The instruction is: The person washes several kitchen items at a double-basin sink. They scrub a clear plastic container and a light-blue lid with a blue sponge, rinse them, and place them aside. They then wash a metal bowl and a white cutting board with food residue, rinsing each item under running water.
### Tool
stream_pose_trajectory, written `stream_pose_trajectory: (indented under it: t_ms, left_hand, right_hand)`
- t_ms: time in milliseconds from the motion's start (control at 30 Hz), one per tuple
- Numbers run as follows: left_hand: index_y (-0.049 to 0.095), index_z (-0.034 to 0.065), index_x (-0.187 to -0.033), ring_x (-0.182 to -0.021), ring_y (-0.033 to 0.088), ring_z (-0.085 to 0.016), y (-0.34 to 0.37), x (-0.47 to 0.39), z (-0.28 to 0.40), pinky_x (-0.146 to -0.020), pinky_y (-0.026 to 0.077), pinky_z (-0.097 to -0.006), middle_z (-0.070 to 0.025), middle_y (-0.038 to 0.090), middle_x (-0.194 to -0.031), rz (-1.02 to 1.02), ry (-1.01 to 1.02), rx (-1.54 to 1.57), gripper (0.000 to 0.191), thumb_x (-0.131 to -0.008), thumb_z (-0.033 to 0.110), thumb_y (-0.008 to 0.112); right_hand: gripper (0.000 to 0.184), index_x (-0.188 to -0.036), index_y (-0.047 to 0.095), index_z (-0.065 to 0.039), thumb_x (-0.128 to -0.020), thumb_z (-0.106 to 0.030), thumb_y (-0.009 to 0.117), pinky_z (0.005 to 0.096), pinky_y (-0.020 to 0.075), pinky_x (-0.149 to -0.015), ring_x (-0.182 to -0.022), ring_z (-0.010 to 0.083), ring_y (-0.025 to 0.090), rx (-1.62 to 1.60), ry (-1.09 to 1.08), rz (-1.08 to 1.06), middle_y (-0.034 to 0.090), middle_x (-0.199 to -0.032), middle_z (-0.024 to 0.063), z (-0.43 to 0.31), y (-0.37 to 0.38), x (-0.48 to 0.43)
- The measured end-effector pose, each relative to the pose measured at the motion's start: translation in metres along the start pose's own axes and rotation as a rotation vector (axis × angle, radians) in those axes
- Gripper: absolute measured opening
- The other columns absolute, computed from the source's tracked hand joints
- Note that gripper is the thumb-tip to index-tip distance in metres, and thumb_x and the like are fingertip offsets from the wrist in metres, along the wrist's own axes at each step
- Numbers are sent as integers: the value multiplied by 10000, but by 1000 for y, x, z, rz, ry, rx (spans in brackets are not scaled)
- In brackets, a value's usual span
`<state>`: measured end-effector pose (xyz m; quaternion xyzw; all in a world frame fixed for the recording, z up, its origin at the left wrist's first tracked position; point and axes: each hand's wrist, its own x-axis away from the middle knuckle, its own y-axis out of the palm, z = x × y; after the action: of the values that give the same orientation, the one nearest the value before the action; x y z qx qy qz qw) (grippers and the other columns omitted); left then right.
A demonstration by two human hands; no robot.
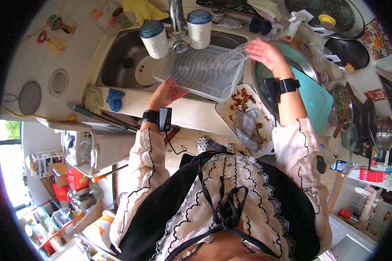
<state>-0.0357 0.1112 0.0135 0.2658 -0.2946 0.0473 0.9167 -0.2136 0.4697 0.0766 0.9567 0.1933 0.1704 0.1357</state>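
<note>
A clear ribbed plastic container (199,70) is tilted over the sink (114,58), below the faucet (176,19). My left hand (168,93) grips its near left edge. At its far right corner is my right hand (263,53), fingers apart and wet-looking. Something clear and shiny, water or thin film, stretches between that hand and the corner; which one is hard to tell. Two white cylinders with blue tops, seemingly water filters (153,39), flank the faucet. Behind the container, a pale round dish (147,70) lies in the basin.
Right of the sink, a white tray (223,112) bears food scraps and a grey mesh cloth (246,129). A large metal basin (313,65) holds a turquoise lid (317,101). A blue cloth (115,95) lies on the counter edge; a spray bottle (295,24) stands behind.
</note>
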Motion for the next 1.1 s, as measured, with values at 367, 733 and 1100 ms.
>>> stream_pose_trajectory:
  t_ms: [367,733,1100]
  left_hand:
    - [483,-11,-807,-904,606,-401,-6,1,-4,-858,514,-423,-259,597,-885,-111,27,149,205,-881,175,437]
    - [418,-7,-782,-948,576,-437,16,3,-12,-855,517,-439,-326,551,-958,-138,127,207,193,-882,154,379]
    - [466,-41,-876,-967,586,-403,40,14,-10,-875,504,-429,-303,555,-1073,-292,187,164,240,-913,178,375]
  right_hand:
    - [348,-1063,562,66,-899,-224,462,371,457,-903,-964,317,591,-505,220,387,604,-1063,207,39,-91,15]
    - [565,-1083,556,45,-755,-401,666,378,455,-858,-1003,331,588,1130,-270,380,601,-1054,246,30,81,11]
    - [225,-912,486,-15,-758,-54,645,281,455,-599,-682,152,526,303,-183,397,503,-838,29,44,36,44]
